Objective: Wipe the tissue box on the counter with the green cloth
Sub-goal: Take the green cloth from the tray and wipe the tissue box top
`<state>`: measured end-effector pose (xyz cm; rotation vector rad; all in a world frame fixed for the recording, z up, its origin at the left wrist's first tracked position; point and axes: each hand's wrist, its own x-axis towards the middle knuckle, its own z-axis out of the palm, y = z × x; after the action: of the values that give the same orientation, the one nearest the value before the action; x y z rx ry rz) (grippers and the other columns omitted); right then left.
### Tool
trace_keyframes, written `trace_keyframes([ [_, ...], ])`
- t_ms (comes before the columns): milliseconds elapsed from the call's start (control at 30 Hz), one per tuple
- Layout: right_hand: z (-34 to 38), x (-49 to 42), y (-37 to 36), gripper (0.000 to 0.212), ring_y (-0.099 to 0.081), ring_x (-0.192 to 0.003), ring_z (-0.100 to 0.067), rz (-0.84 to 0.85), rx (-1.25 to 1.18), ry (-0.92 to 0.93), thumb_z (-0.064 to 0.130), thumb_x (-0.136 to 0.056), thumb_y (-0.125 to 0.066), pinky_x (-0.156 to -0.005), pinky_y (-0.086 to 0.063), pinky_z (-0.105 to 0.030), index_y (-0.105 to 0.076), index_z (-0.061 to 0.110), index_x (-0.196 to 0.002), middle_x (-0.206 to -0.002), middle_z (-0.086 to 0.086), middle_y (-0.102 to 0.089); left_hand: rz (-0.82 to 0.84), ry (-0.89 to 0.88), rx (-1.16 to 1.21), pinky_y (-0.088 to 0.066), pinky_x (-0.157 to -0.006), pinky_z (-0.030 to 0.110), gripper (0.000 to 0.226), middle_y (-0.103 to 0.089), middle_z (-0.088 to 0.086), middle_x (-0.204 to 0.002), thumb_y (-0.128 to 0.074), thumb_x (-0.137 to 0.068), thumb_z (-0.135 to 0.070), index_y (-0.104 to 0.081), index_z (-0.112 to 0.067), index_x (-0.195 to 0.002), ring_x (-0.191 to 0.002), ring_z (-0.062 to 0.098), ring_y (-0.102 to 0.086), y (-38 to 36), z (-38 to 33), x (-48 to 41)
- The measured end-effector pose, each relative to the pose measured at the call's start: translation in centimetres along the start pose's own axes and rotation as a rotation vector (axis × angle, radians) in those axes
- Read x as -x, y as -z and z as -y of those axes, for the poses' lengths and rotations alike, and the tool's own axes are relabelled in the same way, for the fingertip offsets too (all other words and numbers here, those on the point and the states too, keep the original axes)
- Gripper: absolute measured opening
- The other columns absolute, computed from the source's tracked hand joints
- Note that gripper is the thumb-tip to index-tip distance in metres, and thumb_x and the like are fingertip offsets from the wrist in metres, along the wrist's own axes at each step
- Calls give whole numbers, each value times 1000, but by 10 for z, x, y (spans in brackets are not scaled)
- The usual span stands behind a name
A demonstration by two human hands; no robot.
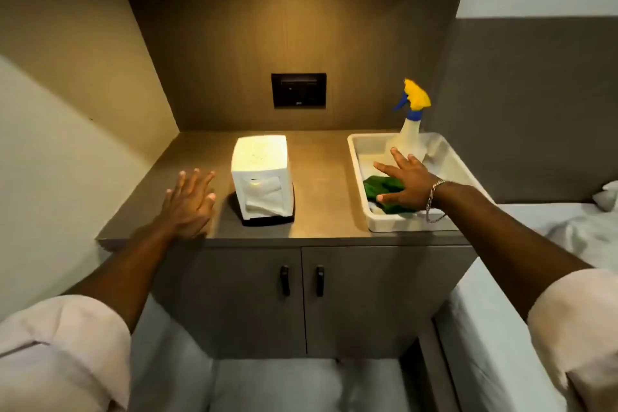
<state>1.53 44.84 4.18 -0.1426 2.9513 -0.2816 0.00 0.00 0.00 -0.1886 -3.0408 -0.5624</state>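
A white tissue box (261,174) stands upright on a dark base in the middle of the brown counter (321,177), with tissue showing at its front opening. The green cloth (381,187) lies crumpled in a white tray (359,174) at the counter's right. My right hand (406,182) hovers over the cloth with fingers spread, thumb low beside the fabric, and partly hides it. Left of the tissue box, my left hand (189,202) is flat and open near the counter's front edge, a short gap from the box.
A spray bottle (409,130) with a yellow and blue head stands at the back of the tray. A black socket panel (298,90) is on the back wall. Cabinet doors (302,281) with two black handles sit below. A bed with white sheets (575,231) lies to the right.
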Motion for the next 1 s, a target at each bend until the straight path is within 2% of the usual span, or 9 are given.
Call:
trace_keyframes([
  [167, -1, -30, -17, 79, 5, -144, -47, 277, 51, -16, 56, -84, -56, -118, -6, -57, -11, 39, -147, -161, -13, 12, 171, 107, -220, 1, -114, 58, 67, 3, 6, -162, -18, -90, -63, -3, -33, -148, -147, 30, 5, -36, 24, -13],
  [333, 3, -30, -32, 78, 0, -145, -43, 234, 59, -57, 45, -83, -64, -117, -12, -57, -20, 39, -147, -162, -6, 5, 109, 64, -313, 0, -112, 61, 72, 5, 3, -162, -4, -83, -72, 6, -39, -146, -147, 31, 3, -45, 27, -15],
  [400, 6, -28, -31, 76, -9, -145, -41, 206, 51, -63, 36, -83, -68, -116, -17, -53, -25, 36, -146, -162, -6, -3, 94, 53, -306, 1, -112, 61, 73, 6, 3, -161, -2, -81, -73, 9, -40, -146, -147, 31, 3, -47, 27, -14],
  [567, 6, -28, -33, 62, -41, -133, -37, 38, -17, -82, 23, -86, -66, -110, -36, -43, -40, 25, -142, -153, -12, -36, 111, 53, -292, 3, -113, 60, 73, 10, 2, -161, 0, -80, -72, 13, -40, -145, -147, 30, 7, -44, 26, -14],
  [667, 6, -23, -26, 55, -50, -125, -35, -63, -125, -82, 27, -83, -69, -107, -41, -41, -51, 23, -134, -140, -12, -52, 168, 67, -243, 3, -115, 60, 71, 13, 1, -161, -8, -84, -70, 15, -40, -144, -147, 28, 10, -38, 27, -17],
  [767, 4, -18, -4, 57, -51, -125, -38, -270, -226, -56, 7, -77, -71, -108, -37, -42, -56, 33, -126, -139, -17, -53, 137, 79, -97, 7, -115, 57, 76, 13, -2, -160, -16, -83, -71, 13, -38, -145, -145, 22, 16, -14, 25, -26],
  [833, 12, -13, 14, 58, -52, -125, -38, -415, -275, -20, 2, -76, -69, -108, -37, -44, -58, 30, -126, -138, -20, -54, 26, 14, 1, 12, -115, 52, 85, 14, -5, -159, -16, -78, -76, 9, -34, -147, -143, 15, 23, 11, 17, -33],
  [900, 31, -11, 31, 53, -57, -121, -34, -499, -305, 77, 8, -75, -66, -105, -41, -40, -61, 26, -125, -134, -17, -58, -54, -107, 83, 14, -115, 47, 98, 15, -10, -158, -13, -69, -86, 6, -32, -148, -141, 10, 27, 41, 2, -40],
  [1000, 77, -8, 54, 57, -58, -119, -23, -509, -396, 212, 18, -67, -57, -101, -41, -30, -62, 25, -124, -131, -10, -62, 15, -274, 156, 15, -116, 44, 106, 19, -14, -157, -22, -64, -89, 7, -32, -148, -140, 4, 29, 72, -24, -47],
])
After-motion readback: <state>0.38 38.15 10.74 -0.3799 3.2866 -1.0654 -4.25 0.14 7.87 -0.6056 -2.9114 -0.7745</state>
